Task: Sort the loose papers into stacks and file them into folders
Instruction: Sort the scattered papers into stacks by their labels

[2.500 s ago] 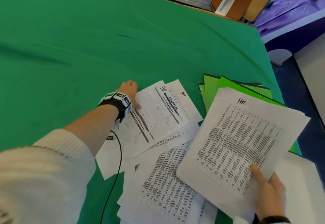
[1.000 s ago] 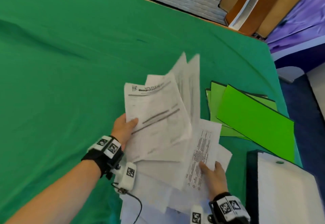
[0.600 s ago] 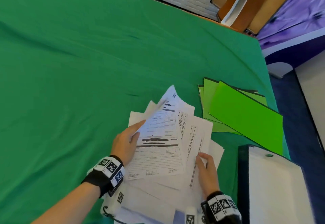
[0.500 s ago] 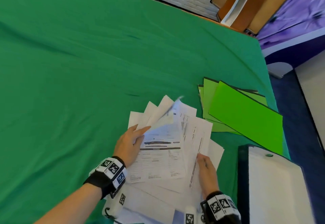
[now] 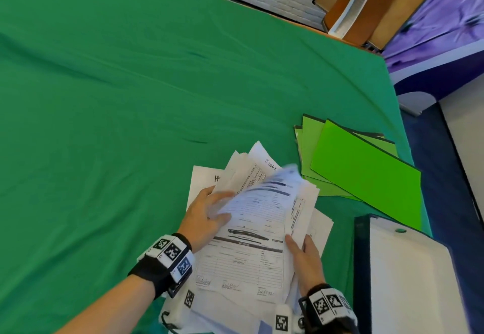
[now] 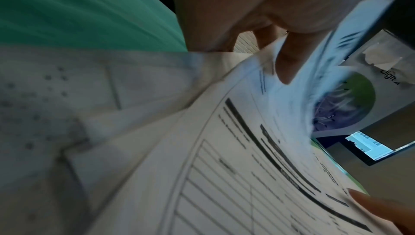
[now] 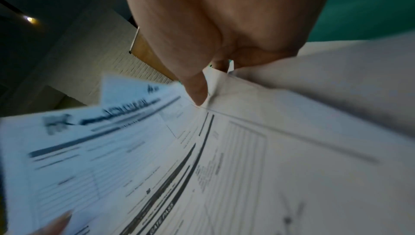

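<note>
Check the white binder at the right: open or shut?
Open. The binder's white inner face lies upward beside the papers, dark cover edge along its left.

— What can you not read?
— The top sheet (image 5: 264,197) is blurred, its print unreadable. The left hand (image 5: 207,215) hides its fingertips under it.
— And the white binder (image 5: 408,276)?
— Cut off by the edge.

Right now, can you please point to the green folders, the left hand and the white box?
green folders (image 5: 366,176), head view, flat face of the top folder.
left hand (image 5: 203,218), head view, back of the hand.
white box (image 5: 408,281), head view, bare white top surface.
</note>
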Motion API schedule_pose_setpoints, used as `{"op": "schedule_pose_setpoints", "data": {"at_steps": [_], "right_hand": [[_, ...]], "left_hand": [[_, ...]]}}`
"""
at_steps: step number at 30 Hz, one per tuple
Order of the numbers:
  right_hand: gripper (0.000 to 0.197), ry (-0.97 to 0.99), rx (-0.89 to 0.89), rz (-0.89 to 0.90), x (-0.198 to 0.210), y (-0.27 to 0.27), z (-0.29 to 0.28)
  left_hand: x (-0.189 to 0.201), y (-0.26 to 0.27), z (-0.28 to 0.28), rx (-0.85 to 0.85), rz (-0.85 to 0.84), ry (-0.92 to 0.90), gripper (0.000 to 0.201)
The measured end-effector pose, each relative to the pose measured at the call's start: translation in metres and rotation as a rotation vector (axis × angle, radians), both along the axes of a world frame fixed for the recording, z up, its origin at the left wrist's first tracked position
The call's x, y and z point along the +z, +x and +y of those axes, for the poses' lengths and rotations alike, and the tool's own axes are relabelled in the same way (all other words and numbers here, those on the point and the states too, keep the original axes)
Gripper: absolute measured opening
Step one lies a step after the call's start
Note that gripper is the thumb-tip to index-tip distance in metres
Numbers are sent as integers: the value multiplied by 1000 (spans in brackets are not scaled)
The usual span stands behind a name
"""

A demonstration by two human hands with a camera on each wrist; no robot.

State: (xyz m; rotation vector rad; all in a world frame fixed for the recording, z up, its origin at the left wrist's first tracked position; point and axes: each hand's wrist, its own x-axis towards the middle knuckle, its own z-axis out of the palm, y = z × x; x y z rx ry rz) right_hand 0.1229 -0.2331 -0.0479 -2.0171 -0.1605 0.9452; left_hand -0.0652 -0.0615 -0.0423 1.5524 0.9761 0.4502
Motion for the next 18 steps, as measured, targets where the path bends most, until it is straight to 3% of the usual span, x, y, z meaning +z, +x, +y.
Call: {"op": "schedule_pose_setpoints", "data": {"at_steps": [2,4,8,10,13,18], "right_hand": [[31,-8,7,0,-1,0,-1],[42,-9,-27,9,-1,1,-1],[72,7,-125,60,-4,6,-1],[77,2,-155,92,-7,9,-3],[71,-14,-168,85,-8,15,-6],[64,-5,-162,42,-3,17,-4]], "left_hand": [[3,2,-2,19,-42,-80,75],[6,7,-4,0,5,-142,86],[15,23,-13,-225,160,-81,55],[16,31,-16,-302,249,34,48],[13,38,-10,-197,477,282,49],[-8,40,0,-4,476,20,63]]}}
